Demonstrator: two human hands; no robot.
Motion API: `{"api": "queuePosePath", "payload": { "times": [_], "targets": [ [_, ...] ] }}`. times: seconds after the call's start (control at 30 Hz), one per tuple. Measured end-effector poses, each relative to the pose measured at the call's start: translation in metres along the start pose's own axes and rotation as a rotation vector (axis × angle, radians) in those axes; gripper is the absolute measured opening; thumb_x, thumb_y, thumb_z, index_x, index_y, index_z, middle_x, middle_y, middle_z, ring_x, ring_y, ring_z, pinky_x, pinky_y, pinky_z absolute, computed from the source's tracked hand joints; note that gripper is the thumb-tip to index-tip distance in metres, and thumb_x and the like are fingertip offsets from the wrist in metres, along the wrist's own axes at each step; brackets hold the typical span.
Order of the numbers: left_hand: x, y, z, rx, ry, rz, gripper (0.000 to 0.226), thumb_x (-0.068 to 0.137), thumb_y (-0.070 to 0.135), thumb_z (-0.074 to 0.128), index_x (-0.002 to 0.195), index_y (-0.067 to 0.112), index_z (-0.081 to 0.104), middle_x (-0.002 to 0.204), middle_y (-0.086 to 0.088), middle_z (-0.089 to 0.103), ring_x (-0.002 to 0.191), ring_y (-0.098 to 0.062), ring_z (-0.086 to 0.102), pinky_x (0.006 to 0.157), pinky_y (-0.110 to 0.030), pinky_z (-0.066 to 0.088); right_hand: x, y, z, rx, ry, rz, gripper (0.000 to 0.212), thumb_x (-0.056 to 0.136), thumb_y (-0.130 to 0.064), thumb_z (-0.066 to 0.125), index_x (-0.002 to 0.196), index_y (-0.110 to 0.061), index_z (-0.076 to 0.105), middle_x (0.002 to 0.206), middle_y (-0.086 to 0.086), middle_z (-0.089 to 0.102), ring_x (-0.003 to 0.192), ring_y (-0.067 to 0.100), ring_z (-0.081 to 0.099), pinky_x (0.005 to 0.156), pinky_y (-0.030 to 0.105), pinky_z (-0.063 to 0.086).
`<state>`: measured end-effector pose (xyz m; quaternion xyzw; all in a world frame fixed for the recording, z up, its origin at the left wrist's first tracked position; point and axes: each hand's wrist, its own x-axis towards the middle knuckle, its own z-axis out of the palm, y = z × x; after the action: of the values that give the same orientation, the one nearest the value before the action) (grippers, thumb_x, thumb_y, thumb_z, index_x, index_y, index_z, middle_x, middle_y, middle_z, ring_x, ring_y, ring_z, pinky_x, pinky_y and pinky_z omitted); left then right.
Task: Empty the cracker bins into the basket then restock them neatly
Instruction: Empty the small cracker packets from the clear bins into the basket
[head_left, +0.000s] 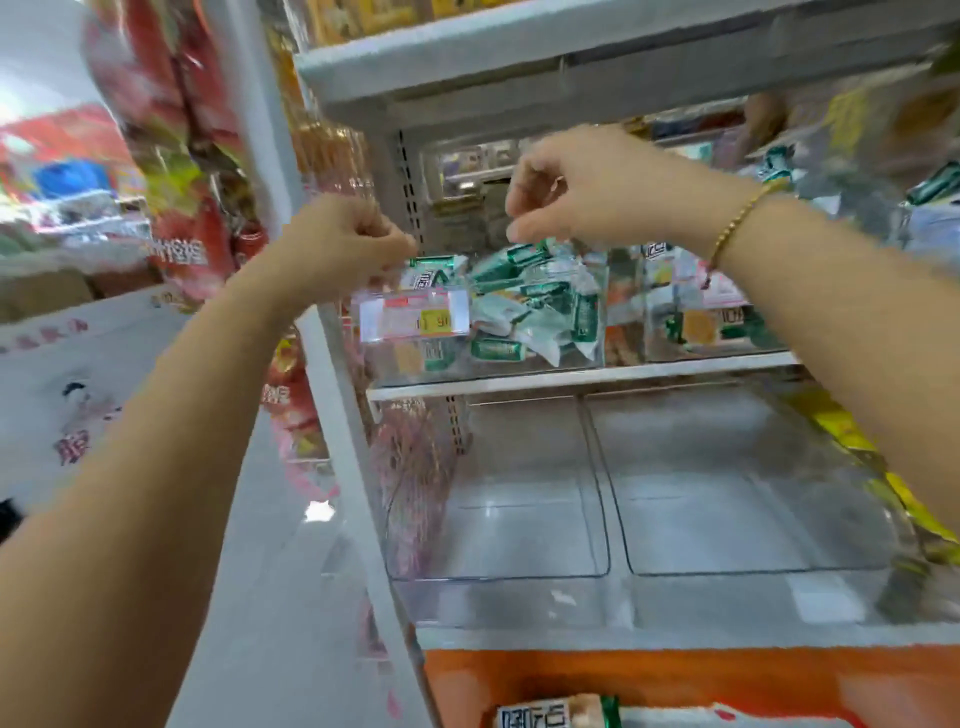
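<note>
Left hand (353, 244) curled at cracker bin (452, 371) rim, probably steadying, grip unclear | right hand (566, 192) loosely hooked, empty, over green packets (524, 291) | lower bins (519, 519) emptied, basket (675, 675) below.

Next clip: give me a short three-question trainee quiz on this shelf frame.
1. True or false: the lower left bin holds packets.
2. Which wrist wears the bracelet? A left, B right, C both.
3. Fill in: the packets in the upper bin are mostly ____ and white.
Key: 1 false, it is empty; 2 B; 3 green.
</note>
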<state>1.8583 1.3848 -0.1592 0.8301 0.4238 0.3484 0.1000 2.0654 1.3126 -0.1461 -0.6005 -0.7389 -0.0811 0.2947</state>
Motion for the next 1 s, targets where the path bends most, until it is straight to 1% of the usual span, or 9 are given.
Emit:
{"api": "queuePosePath", "payload": {
  "times": [0.27, 0.37, 0.47, 0.53, 0.67, 0.77, 0.87, 0.93, 1.0],
  "targets": [
    [0.079, -0.032, 0.014, 0.339, -0.229, 0.096, 0.028, 0.091, 0.017, 0.063, 0.118, 0.014, 0.064, 0.113, -0.003, 0.065, 0.100, -0.018, 0.060, 0.089, -0.029, 0.045, 0.112, 0.034, 0.043, -0.277, -0.770, 0.246, 0.046, 0.086, -0.032, 0.071, 0.124, -0.008, 0.062, 0.105, -0.004, 0.063, 0.096, 0.021, 0.065, 0.087, 0.034, 0.056],
    [0.098, -0.038, 0.023, 0.364, -0.306, 0.087, 0.042, 0.088, 0.013, 0.067, 0.129, 0.014, 0.056, 0.127, -0.006, 0.060, 0.111, -0.022, 0.057, 0.096, -0.032, 0.043, 0.124, 0.043, 0.057, -0.187, -0.962, 0.320, 0.049, 0.081, -0.036, 0.074, 0.121, -0.009, 0.062, 0.130, -0.001, 0.053, 0.108, 0.023, 0.061, 0.093, 0.038, 0.054],
    [0.111, -0.044, 0.037, 0.454, -0.411, 0.010, 0.049, 0.090, 0.021, 0.065, 0.135, 0.008, 0.050, 0.132, -0.010, 0.055, 0.115, -0.028, 0.054, 0.098, -0.035, 0.042, 0.129, 0.038, 0.062, -0.189, -1.008, 0.348, 0.033, 0.082, -0.037, 0.074, 0.097, -0.009, 0.068, 0.138, 0.007, 0.052, 0.108, 0.030, 0.064, 0.088, 0.040, 0.056],
    [0.119, -0.046, 0.047, 0.515, -0.400, 0.014, 0.049, 0.090, 0.010, 0.063, 0.136, 0.005, 0.047, 0.134, -0.012, 0.052, 0.118, -0.030, 0.052, 0.099, -0.037, 0.041, 0.133, 0.033, 0.063, -0.204, -1.058, 0.380, 0.038, 0.078, -0.039, 0.075, 0.099, -0.008, 0.068, 0.131, 0.011, 0.057, 0.106, 0.033, 0.064, 0.091, 0.045, 0.055],
    [0.131, -0.050, 0.057, 0.551, -0.370, 0.041, 0.063, 0.084, -0.011, 0.051, 0.142, 0.010, 0.038, 0.145, -0.014, 0.043, 0.128, -0.031, 0.045, 0.100, -0.037, 0.040, 0.132, 0.024, 0.070, -0.244, -1.126, 0.449, 0.098, 0.056, -0.044, 0.085, 0.138, -0.007, 0.045, 0.135, 0.015, 0.051, 0.112, 0.036, 0.061, 0.092, 0.052, 0.053],
    [0.135, -0.048, 0.063, 0.553, -0.425, -0.008, 0.044, 0.101, 0.025, 0.043, 0.140, 0.004, 0.041, 0.143, -0.017, 0.044, 0.126, -0.032, 0.046, 0.105, -0.040, 0.039, 0.127, 0.025, 0.074, -0.275, -1.087, 0.423, 0.084, 0.070, -0.042, 0.078, 0.137, -0.008, 0.042, 0.124, 0.011, 0.055, 0.112, 0.033, 0.060, 0.093, 0.051, 0.052],
    [0.136, -0.044, 0.066, 0.541, -0.473, -0.070, 0.060, 0.102, 0.044, 0.032, 0.137, -0.003, 0.042, 0.141, -0.021, 0.045, 0.114, -0.033, 0.053, 0.097, -0.040, 0.040, 0.122, 0.036, 0.076, -0.246, -1.031, 0.419, 0.066, 0.082, -0.039, 0.071, 0.133, -0.008, 0.044, 0.104, 0.004, 0.053, 0.097, 0.025, 0.059, 0.095, 0.048, 0.052],
    [0.137, -0.043, 0.065, 0.491, -0.491, -0.126, 0.065, 0.099, 0.049, 0.037, 0.133, -0.006, 0.045, 0.122, -0.025, 0.056, 0.094, -0.035, 0.059, 0.086, -0.040, 0.046, 0.118, 0.039, 0.076, -0.212, -1.025, 0.437, 0.072, 0.084, -0.037, 0.069, 0.143, -0.014, 0.036, 0.121, 0.006, 0.052, 0.108, 0.027, 0.055, 0.097, 0.047, 0.050],
    [0.136, -0.041, 0.062, 0.418, -0.509, -0.202, 0.069, 0.097, 0.053, 0.041, 0.138, -0.003, 0.040, 0.120, -0.022, 0.055, 0.097, -0.037, 0.060, 0.087, -0.042, 0.051, 0.114, 0.036, 0.073, -0.160, -1.024, 0.442, 0.075, 0.086, -0.035, 0.066, 0.148, -0.022, 0.028, 0.146, 0.008, 0.039, 0.126, 0.032, 0.046, 0.097, 0.047, 0.049]
  ]
}}
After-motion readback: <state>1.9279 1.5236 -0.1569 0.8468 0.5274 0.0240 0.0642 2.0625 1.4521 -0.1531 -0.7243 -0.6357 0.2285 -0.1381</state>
